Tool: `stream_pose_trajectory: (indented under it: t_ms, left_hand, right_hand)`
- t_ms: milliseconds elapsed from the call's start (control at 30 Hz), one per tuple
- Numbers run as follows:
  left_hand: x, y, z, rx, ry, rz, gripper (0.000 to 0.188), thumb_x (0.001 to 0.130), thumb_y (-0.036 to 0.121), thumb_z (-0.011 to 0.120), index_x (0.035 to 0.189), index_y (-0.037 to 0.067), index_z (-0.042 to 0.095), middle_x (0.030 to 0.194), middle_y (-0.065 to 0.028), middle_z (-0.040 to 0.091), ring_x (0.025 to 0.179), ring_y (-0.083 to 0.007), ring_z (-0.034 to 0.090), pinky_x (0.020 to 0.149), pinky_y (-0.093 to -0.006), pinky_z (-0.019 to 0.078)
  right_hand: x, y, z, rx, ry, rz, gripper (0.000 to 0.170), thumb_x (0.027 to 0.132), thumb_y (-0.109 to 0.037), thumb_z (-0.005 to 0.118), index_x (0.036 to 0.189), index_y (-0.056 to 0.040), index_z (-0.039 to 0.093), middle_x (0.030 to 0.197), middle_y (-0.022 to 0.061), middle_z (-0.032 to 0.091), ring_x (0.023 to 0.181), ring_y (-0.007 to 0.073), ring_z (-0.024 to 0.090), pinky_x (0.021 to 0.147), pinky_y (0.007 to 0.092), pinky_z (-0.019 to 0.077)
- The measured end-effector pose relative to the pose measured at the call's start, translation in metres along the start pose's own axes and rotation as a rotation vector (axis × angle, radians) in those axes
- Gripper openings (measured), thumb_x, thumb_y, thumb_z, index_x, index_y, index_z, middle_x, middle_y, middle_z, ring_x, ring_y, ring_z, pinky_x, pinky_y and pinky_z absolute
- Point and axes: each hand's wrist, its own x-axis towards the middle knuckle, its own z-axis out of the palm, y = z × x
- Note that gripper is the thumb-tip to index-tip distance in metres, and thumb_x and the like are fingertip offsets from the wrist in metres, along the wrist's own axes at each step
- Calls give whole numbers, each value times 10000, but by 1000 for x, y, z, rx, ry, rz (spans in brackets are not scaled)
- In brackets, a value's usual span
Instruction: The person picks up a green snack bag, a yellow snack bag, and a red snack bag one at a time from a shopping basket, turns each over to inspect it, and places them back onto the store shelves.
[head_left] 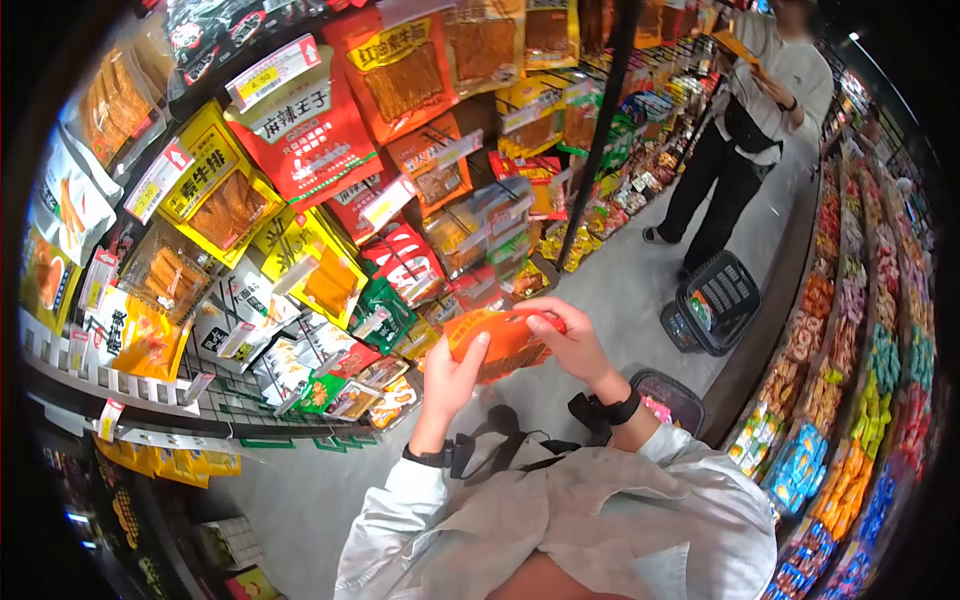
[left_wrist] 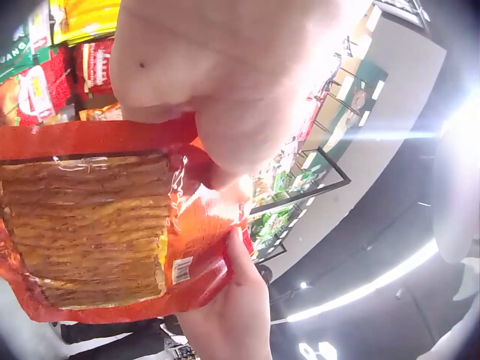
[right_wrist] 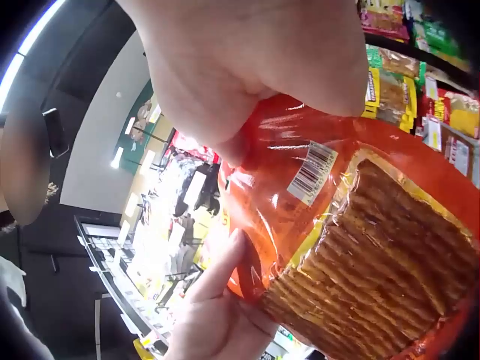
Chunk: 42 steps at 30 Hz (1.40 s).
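Note:
An orange-red snack packet (head_left: 510, 352) is held in front of the chest between both hands. My left hand (head_left: 452, 376) grips one end of it, the thumb lying over the face. At the other end, my right hand (head_left: 580, 350) pinches the packet's edge with its thumb on top. Through a clear window in the packet (left_wrist: 86, 225), brown ridged strips show in the left wrist view. A barcode label (right_wrist: 313, 173) is visible beside that window in the right wrist view.
Hanging snack packets (head_left: 310, 130) with price tags fill the rack on the left. Bins of wrapped sweets (head_left: 810, 420) line the right. Another person (head_left: 760, 110) stands in the aisle near a black basket (head_left: 725, 300); a second basket (head_left: 670, 395) sits close by my right arm.

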Motion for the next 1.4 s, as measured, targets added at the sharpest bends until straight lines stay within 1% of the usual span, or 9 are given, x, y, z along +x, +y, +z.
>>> stream_pose_trajectory:
  t_ms: [233, 400, 500, 633, 800, 1000, 1200, 1300, 1400]
  left_hand:
    - [98, 53, -23, 192, -18, 126, 276, 952, 159, 675, 1170, -9, 677, 981, -136, 749, 905, -167, 714, 807, -324, 550]
    - [145, 85, -33, 298, -44, 271, 290, 926, 165, 699, 1167, 4, 678, 977, -141, 739, 857, -272, 732, 794, -322, 550]
    - [176, 95, -32, 334, 32, 288, 298, 924, 168, 702, 1171, 4, 678, 1014, -139, 734, 876, -261, 731, 803, -322, 549]
    - [231, 119, -23, 123, 143, 296, 301, 931, 138, 683, 1192, -12, 670, 1068, -101, 740, 963, -151, 690, 859, -318, 535]
    - [296, 137, -23, 25, 265, 328, 196, 962, 126, 667, 1114, 3, 687, 909, 8, 686, 768, -57, 600, 681, -236, 493]
    - [330, 158, -30, 20, 341, 402, 173, 956, 146, 690, 1058, 7, 681, 851, 13, 666, 692, -52, 566, 604, -230, 451]
    - [342, 173, -33, 28, 399, 484, 189, 942, 133, 700, 1074, -2, 692, 909, 16, 677, 781, -49, 585, 703, -238, 485]
    - [343, 177, -33, 46, 414, 493, 172, 947, 125, 692, 1065, 0, 696, 909, 20, 675, 782, -47, 581, 704, -237, 485]
    - [350, 173, -34, 44, 425, 512, 154, 953, 115, 682, 1058, 3, 697, 891, 29, 665, 773, -41, 568, 692, -231, 477]
  right_hand:
    - [112, -26, -7, 67, -122, -54, 165, 951, -70, 673, 1102, -5, 675, 1035, 17, 660, 922, 55, 596, 810, 223, 494]
    - [173, -52, -13, -32, -137, -148, 131, 929, -95, 714, 1015, -14, 658, 896, -28, 631, 795, 21, 568, 686, 196, 475]
    - [218, -54, -23, -47, -109, -186, 106, 941, -72, 694, 1021, -18, 650, 894, -36, 628, 754, 1, 548, 656, 178, 459]
    - [284, -78, -34, 83, -195, -148, 129, 965, -87, 674, 1061, -11, 634, 907, -37, 653, 788, 2, 568, 667, 181, 473]
    - [367, -88, -44, 116, -205, -246, 182, 924, -115, 729, 1057, -39, 630, 883, -18, 666, 754, 32, 589, 641, 189, 467]
    - [421, -97, -35, 354, -25, -417, 243, 905, -109, 739, 1088, 11, 635, 959, 43, 695, 887, 109, 659, 787, 276, 538]
    - [435, -102, -33, 448, -110, -422, 220, 916, -116, 722, 1072, 29, 670, 1010, 64, 714, 869, 103, 657, 771, 277, 533]
    - [441, -102, -36, 402, -167, -388, 257, 945, -69, 676, 1181, 24, 634, 1145, 83, 697, 995, 133, 664, 880, 305, 530]
    - [446, -102, -36, 402, -180, -407, 261, 943, -84, 693, 1179, 14, 640, 1150, 74, 695, 1010, 132, 656, 889, 304, 519]
